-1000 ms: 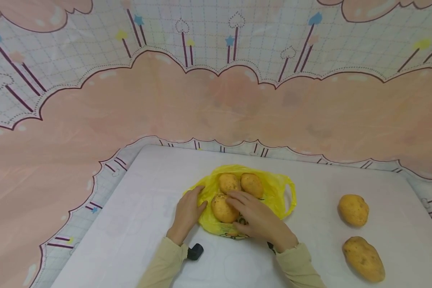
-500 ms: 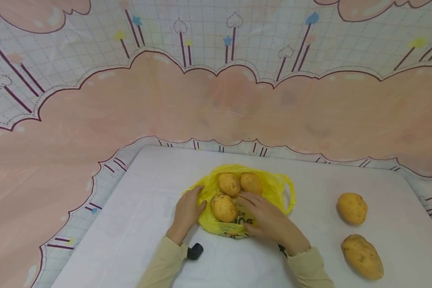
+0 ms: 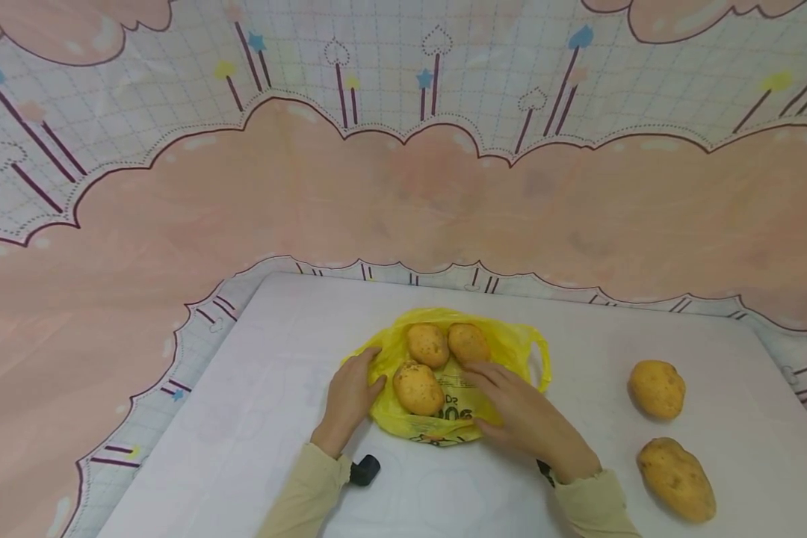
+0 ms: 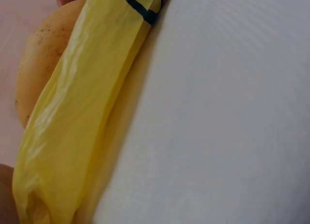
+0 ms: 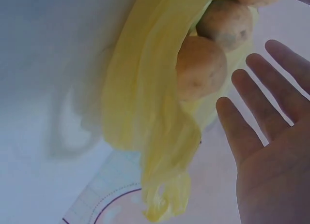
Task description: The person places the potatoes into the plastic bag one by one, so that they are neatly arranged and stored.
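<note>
A yellow plastic bag (image 3: pixel 390 426) lies on the white table with its mouth spread. Three potatoes sit in it: one in front (image 3: pixel 418 388), one at the back left (image 3: pixel 427 345) and one at the back right (image 3: pixel 469 344). My left hand (image 3: pixel 346 396) holds the bag's left edge, its thumb over the rim. In the left wrist view the yellow plastic (image 4: pixel 72 108) puckers close to that hand. Over the bag's right side, my right hand (image 3: pixel 524 411) holds nothing. In the right wrist view its straight fingers (image 5: pixel 242 132) are spread apart.
Two more potatoes lie on the table to the right of the bag, a rounder one (image 3: pixel 657 389) behind a longer one (image 3: pixel 676 480). The bag's handle loop (image 3: pixel 545 359) sticks out at its right. A patterned cloth (image 3: pixel 403 202) hangs behind the table.
My right hand has let go of the front potato and moved right, baring the print inside the bag. My left hand stays at the bag's edge.
</note>
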`<move>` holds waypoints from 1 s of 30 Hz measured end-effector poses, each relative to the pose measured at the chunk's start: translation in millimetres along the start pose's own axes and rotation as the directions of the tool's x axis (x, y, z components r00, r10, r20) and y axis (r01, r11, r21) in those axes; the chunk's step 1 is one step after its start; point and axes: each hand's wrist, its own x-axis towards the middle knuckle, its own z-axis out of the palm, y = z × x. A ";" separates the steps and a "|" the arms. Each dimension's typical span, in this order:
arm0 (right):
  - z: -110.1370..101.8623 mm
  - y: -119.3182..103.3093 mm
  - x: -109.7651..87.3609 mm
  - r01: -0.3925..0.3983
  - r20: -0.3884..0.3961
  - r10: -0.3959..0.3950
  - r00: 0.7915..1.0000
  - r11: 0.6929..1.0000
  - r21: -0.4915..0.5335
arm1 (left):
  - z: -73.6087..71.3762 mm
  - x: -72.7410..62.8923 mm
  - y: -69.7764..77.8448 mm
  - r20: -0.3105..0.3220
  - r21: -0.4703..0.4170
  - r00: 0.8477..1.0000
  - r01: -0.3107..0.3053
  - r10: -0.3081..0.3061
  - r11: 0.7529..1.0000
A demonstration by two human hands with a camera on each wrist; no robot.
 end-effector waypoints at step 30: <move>-39.1 23.6 -33.9 -0.217 0.054 0.218 0.974 0.976 -0.023 | 0.3 -0.8 -1.4 -0.001 0.004 1.000 0.000 0.000 1.000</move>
